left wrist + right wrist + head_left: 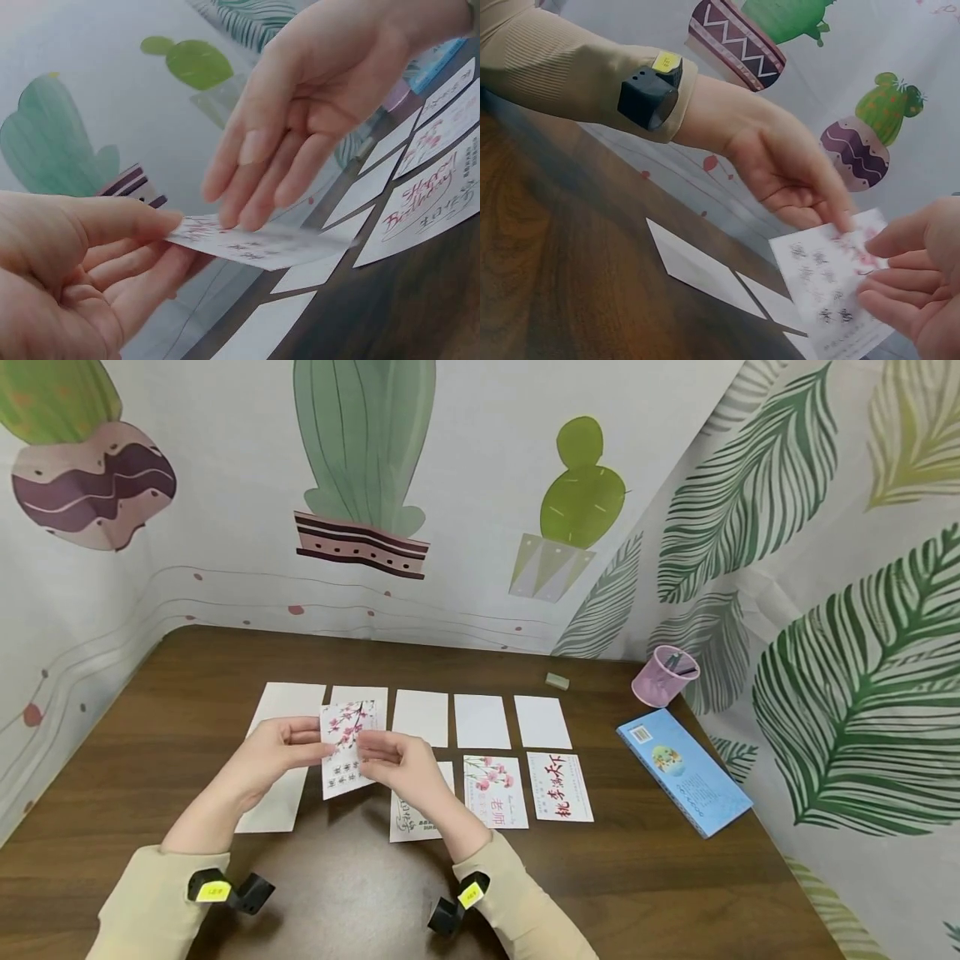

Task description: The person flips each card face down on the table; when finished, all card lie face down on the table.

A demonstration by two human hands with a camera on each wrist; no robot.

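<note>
A card with pink blossoms and dark characters [341, 772] is held up off the table. My left hand [281, 752] pinches it by its left edge, thumb on top and fingers beneath, as the left wrist view also shows. My right hand [401, 764] is over the card's right side, its fingers [251, 210] extended and at the printed face; whether they touch it I cannot tell. Below my right hand lies a card with dark handwriting [408, 818], partly hidden by the forearm. To its right are a pink-flower card [495, 789] and a red-lettered card [558, 785].
A back row of white cards [420, 718] lies face down or blank, with a longer white area [273, 793] at its left. On the right are a blue book [686, 772] and a pink pen cup [652, 681]. A small eraser-like block [557, 681] lies near the wall.
</note>
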